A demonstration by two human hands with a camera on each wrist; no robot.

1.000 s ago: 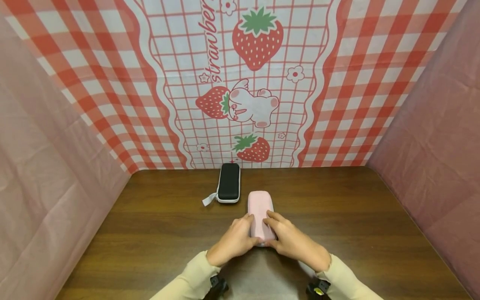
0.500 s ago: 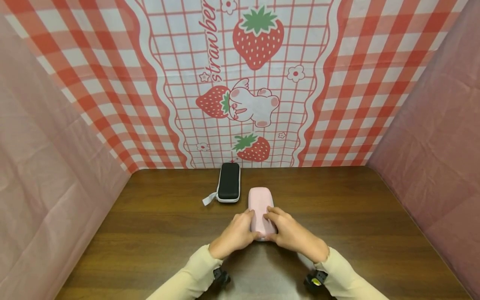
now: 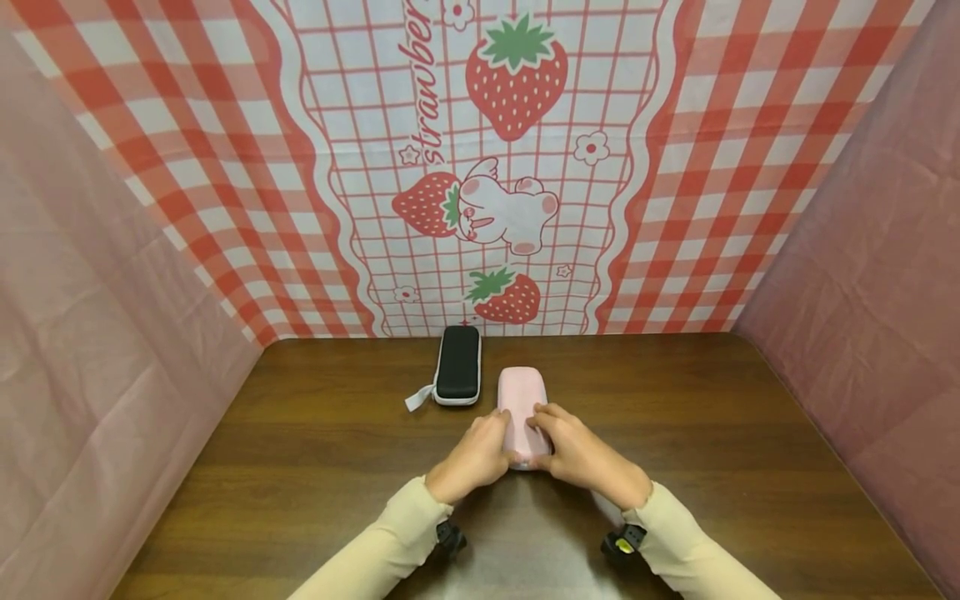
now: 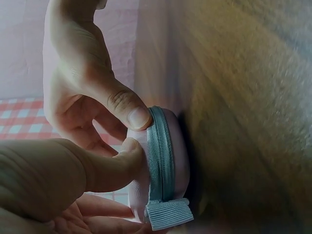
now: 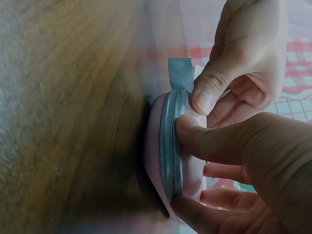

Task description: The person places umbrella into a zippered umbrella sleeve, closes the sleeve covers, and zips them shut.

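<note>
A pink zip case (image 3: 522,396) with a grey zipper band (image 4: 161,156) lies lengthwise on the table between both hands. My left hand (image 3: 474,450) grips its left side, thumb at the near end. From the right side my right hand (image 3: 581,450) holds it, with that thumb also at the near end beside the zipper. The wrist views show the zipper closed around this end. A grey ribbed fabric tab (image 5: 180,74) sticks out at the left hand's side.
A black zip case (image 3: 458,363) with white trim and a white strap (image 3: 418,398) lies back left of the pink one. Behind the wooden table (image 3: 675,417) hangs a strawberry-print cloth (image 3: 517,83); pink cloths (image 3: 97,375) flank it.
Both hands have slid the pink case a short way forward, toward the back of the table. The black case has stayed in place.
</note>
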